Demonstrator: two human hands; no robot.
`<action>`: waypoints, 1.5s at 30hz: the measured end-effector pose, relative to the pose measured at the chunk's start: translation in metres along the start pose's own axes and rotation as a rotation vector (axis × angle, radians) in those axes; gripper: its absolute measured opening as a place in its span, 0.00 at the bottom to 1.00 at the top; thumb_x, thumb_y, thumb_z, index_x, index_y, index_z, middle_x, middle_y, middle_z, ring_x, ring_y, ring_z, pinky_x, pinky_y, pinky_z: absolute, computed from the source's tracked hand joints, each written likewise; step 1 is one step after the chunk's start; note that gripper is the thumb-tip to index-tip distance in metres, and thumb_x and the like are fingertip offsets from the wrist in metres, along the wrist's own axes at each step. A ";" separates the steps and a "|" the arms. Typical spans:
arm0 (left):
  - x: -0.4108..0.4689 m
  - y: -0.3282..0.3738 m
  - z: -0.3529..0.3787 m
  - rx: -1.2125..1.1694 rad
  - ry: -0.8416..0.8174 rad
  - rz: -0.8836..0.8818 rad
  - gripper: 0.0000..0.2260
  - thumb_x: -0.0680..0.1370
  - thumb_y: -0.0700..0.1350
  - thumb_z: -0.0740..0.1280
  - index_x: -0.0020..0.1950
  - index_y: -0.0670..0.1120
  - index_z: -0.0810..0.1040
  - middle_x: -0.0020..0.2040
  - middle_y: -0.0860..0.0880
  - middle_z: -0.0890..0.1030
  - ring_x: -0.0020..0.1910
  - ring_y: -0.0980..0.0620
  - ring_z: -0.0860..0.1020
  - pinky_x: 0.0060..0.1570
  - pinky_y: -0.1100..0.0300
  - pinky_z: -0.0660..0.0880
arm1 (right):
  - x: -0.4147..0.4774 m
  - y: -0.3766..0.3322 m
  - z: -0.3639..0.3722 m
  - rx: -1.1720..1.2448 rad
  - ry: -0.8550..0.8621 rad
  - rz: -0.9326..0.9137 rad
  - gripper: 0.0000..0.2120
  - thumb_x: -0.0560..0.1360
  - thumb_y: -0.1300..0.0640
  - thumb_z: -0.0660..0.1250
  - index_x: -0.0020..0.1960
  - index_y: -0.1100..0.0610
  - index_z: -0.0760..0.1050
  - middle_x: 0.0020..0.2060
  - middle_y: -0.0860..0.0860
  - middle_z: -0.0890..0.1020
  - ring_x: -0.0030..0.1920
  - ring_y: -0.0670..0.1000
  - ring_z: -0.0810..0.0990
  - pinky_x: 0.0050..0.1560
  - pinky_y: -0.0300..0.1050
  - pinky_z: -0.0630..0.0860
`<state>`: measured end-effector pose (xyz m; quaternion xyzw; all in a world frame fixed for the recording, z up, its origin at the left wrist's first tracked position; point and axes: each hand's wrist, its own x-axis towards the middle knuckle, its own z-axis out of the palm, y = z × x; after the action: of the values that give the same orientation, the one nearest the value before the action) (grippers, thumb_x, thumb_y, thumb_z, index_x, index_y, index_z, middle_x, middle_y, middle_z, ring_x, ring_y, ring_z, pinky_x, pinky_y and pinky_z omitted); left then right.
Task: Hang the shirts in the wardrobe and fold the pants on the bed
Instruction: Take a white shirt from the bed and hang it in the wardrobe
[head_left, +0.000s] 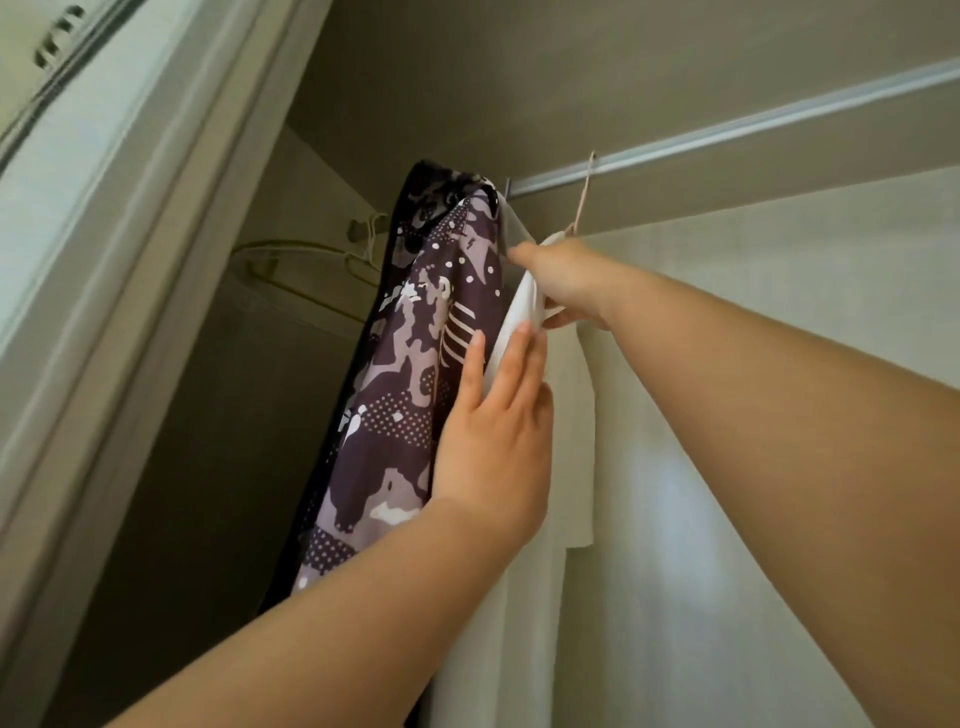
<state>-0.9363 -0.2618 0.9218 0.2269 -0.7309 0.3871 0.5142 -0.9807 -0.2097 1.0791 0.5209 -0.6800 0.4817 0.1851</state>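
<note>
Your arms (753, 415) are reaching up: left grip (498, 415) is pressing flat, fingers straight, between camo shirt (395, 415) at 9 o'clock and white shirt (571, 441); right grip (566, 286) is clamping that shirt's shoulder at 12. Hanging's nearly done I reckon, and next needs checking the hook (584, 192) is sitting on the rail (753, 127).

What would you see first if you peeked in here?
The purple patterned shirt jumps out, hanging at the left of the rail. Beside it, the right hand grips the top of a white shirt on a hanger, and the left hand presses flat below.
</note>
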 end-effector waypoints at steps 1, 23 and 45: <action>-0.003 0.000 0.000 0.011 -0.014 0.015 0.27 0.79 0.52 0.52 0.76 0.43 0.57 0.76 0.40 0.35 0.71 0.42 0.28 0.59 0.40 0.19 | -0.004 0.005 0.001 0.019 0.031 -0.016 0.20 0.78 0.45 0.58 0.61 0.58 0.72 0.59 0.57 0.77 0.57 0.57 0.77 0.58 0.55 0.75; -0.309 0.042 -0.041 -0.009 -0.367 0.029 0.24 0.78 0.55 0.57 0.74 0.52 0.65 0.77 0.46 0.57 0.77 0.44 0.52 0.72 0.40 0.40 | -0.390 0.223 0.186 -0.092 0.044 0.050 0.25 0.81 0.49 0.51 0.76 0.50 0.52 0.75 0.48 0.59 0.73 0.49 0.58 0.68 0.44 0.60; -0.705 -0.047 -0.319 0.278 -1.135 -0.625 0.29 0.79 0.58 0.46 0.75 0.53 0.34 0.77 0.51 0.35 0.74 0.49 0.32 0.71 0.41 0.33 | -0.771 0.035 0.345 0.087 -0.632 -0.238 0.27 0.80 0.52 0.58 0.76 0.56 0.55 0.76 0.52 0.54 0.76 0.53 0.51 0.73 0.55 0.56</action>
<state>-0.4585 -0.0816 0.3383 0.6612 -0.7315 0.1306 0.1034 -0.6254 -0.0939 0.3203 0.7275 -0.6170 0.3000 -0.0022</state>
